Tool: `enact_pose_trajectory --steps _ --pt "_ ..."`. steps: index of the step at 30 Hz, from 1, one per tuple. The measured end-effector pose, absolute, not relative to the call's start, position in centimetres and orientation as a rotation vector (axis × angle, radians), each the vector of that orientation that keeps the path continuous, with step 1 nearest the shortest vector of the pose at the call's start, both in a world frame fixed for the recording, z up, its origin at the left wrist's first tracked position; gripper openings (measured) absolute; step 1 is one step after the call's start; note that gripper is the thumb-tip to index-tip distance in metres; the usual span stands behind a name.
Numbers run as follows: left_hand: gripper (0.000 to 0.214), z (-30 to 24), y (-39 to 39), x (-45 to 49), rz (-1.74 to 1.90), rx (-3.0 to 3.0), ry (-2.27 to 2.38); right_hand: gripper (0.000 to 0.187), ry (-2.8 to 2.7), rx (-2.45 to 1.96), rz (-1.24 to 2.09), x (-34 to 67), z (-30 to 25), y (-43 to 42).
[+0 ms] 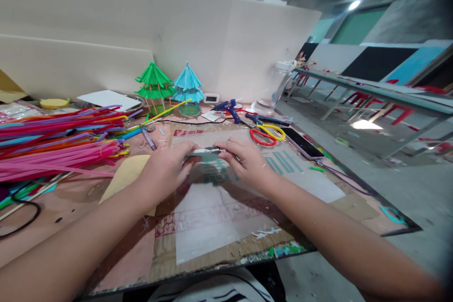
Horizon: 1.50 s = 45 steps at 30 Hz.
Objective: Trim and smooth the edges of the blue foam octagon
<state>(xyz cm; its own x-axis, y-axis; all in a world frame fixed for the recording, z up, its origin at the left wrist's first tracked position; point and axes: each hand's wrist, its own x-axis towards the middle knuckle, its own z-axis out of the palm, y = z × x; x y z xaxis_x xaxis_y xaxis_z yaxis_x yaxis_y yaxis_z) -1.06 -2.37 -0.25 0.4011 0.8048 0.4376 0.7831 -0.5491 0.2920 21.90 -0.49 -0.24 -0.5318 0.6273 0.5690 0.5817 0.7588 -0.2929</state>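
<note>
Both my hands meet over the middle of the table. My left hand [166, 168] and my right hand [245, 159] each pinch one end of a small flat pale strip [206, 151], which looks like a row of white straws with a dark mark. The fingers of both hands are closed on it. Under the hands lies a flattened cardboard sheet [219, 226] with a whitish glue-stained patch.
A big pile of coloured straws [56, 141] lies at the left. A green straw pagoda [155, 86] and a blue one [188, 88] stand at the back. A blue glue gun [228, 108], red and yellow scissors [265, 134] and a phone [301, 144] lie to the right.
</note>
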Motion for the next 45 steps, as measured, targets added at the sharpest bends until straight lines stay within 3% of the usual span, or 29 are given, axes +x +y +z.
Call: enact_pose_trajectory --steps 8,17,20,25,30,45 --pt "0.019 -0.5 -2.4 -1.1 0.789 2.596 1.526 0.029 -2.280 -0.923 0.078 21.9 -0.4 -0.4" --pt "0.020 -0.2 -2.2 -1.0 0.934 2.496 1.422 0.024 -2.029 -0.970 0.281 21.9 -0.9 0.0" --pt "0.020 -0.1 -2.1 -0.9 0.977 2.402 1.365 0.033 -2.025 -1.027 0.403 21.7 -0.7 -0.3" --pt "0.024 0.1 -2.0 -0.9 0.993 2.322 1.330 0.010 -2.040 -1.005 0.566 21.4 -1.0 -0.2" --pt "0.038 -0.1 -1.5 -1.4 1.007 2.261 1.352 0.010 -1.964 -1.038 0.563 21.7 -1.3 0.6" --pt "0.017 -0.4 -1.6 -1.3 0.845 2.375 1.417 0.017 -1.898 -1.036 0.566 21.9 -1.0 0.7"
